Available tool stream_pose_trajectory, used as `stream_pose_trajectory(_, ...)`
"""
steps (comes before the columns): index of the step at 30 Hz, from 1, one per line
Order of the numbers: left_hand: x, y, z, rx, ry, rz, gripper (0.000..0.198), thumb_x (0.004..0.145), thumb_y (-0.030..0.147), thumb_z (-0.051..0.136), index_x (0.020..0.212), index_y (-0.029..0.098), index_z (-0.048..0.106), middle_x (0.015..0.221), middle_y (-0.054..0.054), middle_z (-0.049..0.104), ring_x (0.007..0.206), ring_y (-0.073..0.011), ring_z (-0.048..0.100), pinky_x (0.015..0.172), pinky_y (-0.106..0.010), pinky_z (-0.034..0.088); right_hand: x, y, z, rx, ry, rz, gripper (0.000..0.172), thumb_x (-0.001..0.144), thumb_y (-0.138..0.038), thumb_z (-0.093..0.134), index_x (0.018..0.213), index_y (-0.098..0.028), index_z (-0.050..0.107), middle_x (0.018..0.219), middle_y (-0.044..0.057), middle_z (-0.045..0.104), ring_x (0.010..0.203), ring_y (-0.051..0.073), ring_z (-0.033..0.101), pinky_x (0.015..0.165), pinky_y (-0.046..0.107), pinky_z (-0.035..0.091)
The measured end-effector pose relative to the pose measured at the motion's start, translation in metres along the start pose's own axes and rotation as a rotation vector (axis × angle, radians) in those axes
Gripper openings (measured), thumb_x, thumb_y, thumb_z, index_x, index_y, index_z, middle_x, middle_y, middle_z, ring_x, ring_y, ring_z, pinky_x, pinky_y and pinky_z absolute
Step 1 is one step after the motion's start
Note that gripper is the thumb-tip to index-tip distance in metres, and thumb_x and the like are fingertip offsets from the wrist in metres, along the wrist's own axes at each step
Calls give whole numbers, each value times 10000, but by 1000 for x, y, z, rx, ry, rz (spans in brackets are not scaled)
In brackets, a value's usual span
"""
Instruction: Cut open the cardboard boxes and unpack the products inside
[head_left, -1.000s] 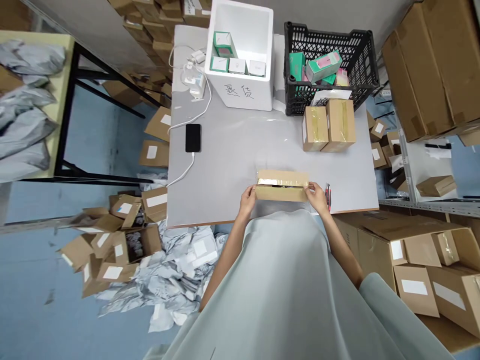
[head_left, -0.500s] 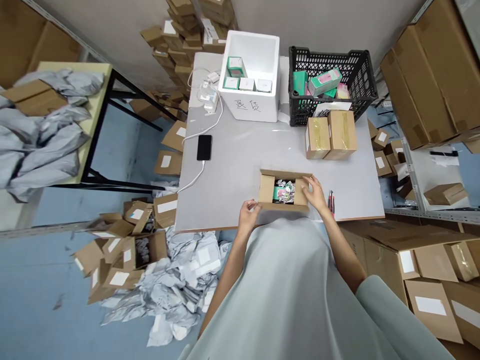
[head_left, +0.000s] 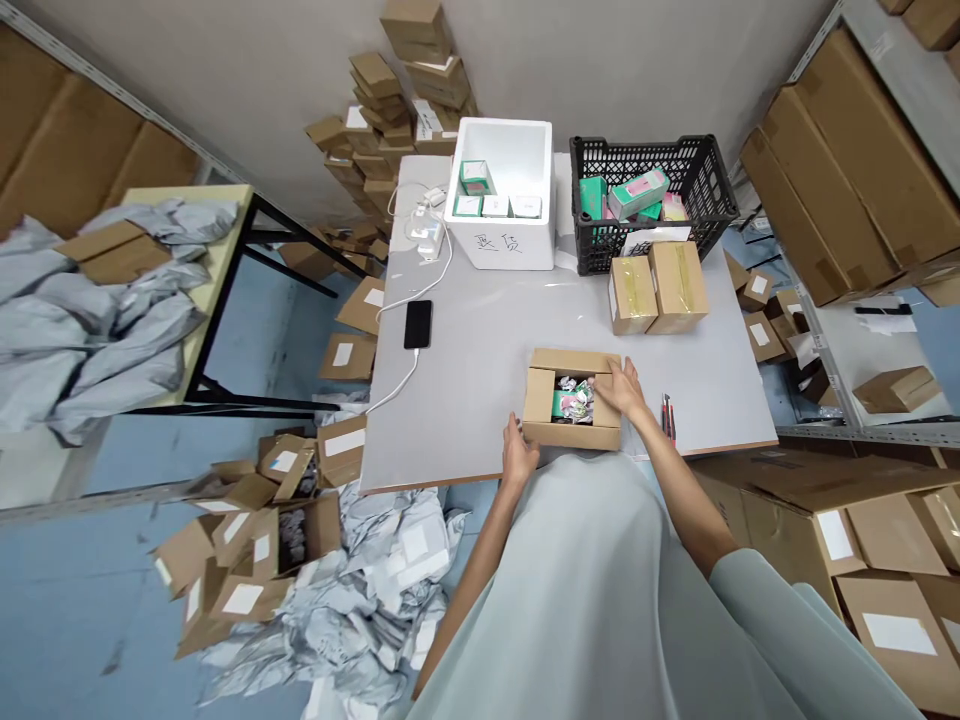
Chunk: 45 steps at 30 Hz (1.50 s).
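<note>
An opened cardboard box (head_left: 574, 437) lies at the front of the grey table, its flaps folded outward. Inside it are crumpled printed paper (head_left: 577, 402) and part of a green and pink carton (head_left: 560, 403). At the box's near left corner, my left hand (head_left: 519, 455) grips the side, with the thumb toward the front. My right hand (head_left: 624, 388) holds the right end, its fingertips over the flap near the opening. A red and black cutter (head_left: 667, 418) lies on the table to the right of my right forearm.
On the table (head_left: 480, 390) stand a white foam box (head_left: 514, 247), a black crate (head_left: 637, 160) of cartons, two taped boxes (head_left: 679, 290) and a phone (head_left: 418, 324) on a cable. Opened boxes (head_left: 244, 600) and grey bags (head_left: 367, 600) cover the floor at left.
The box's front and back flaps now lie more outspread. My left hand has come onto the near left corner, and my right hand has closed on the right end. The view has shifted slightly.
</note>
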<state>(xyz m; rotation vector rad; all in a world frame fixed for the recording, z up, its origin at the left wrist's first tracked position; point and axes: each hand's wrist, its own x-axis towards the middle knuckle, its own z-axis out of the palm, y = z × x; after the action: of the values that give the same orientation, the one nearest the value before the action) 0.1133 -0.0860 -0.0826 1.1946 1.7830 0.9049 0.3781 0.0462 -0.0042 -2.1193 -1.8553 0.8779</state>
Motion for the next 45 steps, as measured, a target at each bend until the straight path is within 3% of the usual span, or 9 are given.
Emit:
stream_pose_trajectory(4, 14, 44, 0, 238, 71, 208, 949, 887, 185, 720, 1748, 122, 326, 1733, -268, 449, 1669, -419, 411, 1400, -615, 350, -22, -12, 25, -139, 121, -45, 1066, 963, -426, 816, 1822, -117, 266, 1917, 307, 47, 1792, 476, 59, 1383, 633, 263)
stream_pose_trajectory(10, 44, 100, 20, 555, -34, 322, 864, 853, 41, 673, 1679, 57, 419, 1773, -345, 387, 1689, -486, 375, 1372, -685, 337, -38, -17, 31, -172, 162, -118, 1038, 916, -217, 751, 1813, -83, 244, 1913, 314, 49, 1796, 473, 32, 1398, 655, 254)
stream_pose_trajectory(17, 46, 74, -30, 334, 195, 281, 852, 917, 86, 597, 1735, 156, 369, 1761, -261, 425, 1558, -391, 569, 1282, -584, 513, -81, 49, -3, -56, 438, -132, 721, 1049, -229, 541, 1753, -146, 409, 1849, 265, 306, 1745, 405, 278, 1361, 669, 376)
stream_pose_trajectory(21, 50, 63, -46, 463, 153, 293, 624, 913, 90, 582, 1525, 194, 648, 1660, -212, 585, 1576, -439, 513, 1296, -680, 447, -94, 78, 3, -40, 437, -117, 473, 1084, -275, 527, 1513, -174, 699, 1668, 239, 557, 1625, 396, 470, 1329, 623, 432)
stream_pose_trajectory(27, 39, 52, -26, 303, -37, 122, 469, 1069, 341, 554, 1486, 166, 677, 1393, -203, 770, 1195, -356, 771, 1075, -539, 636, -83, 76, 23, 191, 152, -169, 437, 1128, -346, 463, 1342, -164, 797, 1343, 198, 787, 1256, 315, 758, 1091, 453, 636)
stream_pose_trajectory(32, 22, 66, -20, 413, -16, 295, 570, 1056, 323, 615, 1601, 157, 593, 1566, -239, 650, 1472, -407, 629, 1255, -598, 520, -83, 57, 15, 5, 221, -202, 462, 1121, -270, 488, 1507, -153, 713, 1494, 214, 711, 1387, 347, 664, 1187, 495, 570)
stream_pose_trajectory(35, 27, 93, -2, 449, -173, 436, 652, 1054, 319, 678, 1680, 232, 519, 1713, -187, 529, 1578, -365, 542, 1321, -534, 464, -74, 31, 7, -209, 201, -272, 482, 1116, -164, 461, 1536, -178, 695, 1547, 203, 676, 1409, 353, 602, 1202, 498, 525)
stream_pose_trajectory(39, 46, 127, 43, 648, -555, 328, 987, 904, 360, 904, 1755, 248, 416, 1737, -221, 459, 1588, -404, 532, 1233, -474, 527, -49, -4, 6, -501, 80, -235, 490, 1086, -48, 423, 1461, -128, 728, 1463, 248, 707, 1361, 363, 590, 1151, 491, 496)
stream_pose_trajectory(45, 59, 134, 79, 789, -595, 233, 851, 852, 187, 880, 1633, 269, 553, 1607, -207, 540, 1404, -369, 686, 1108, -421, 575, -27, -14, 9, -524, 23, -243, 383, 1070, -16, 492, 1305, -77, 788, 1375, 285, 746, 1362, 355, 588, 1136, 459, 467)
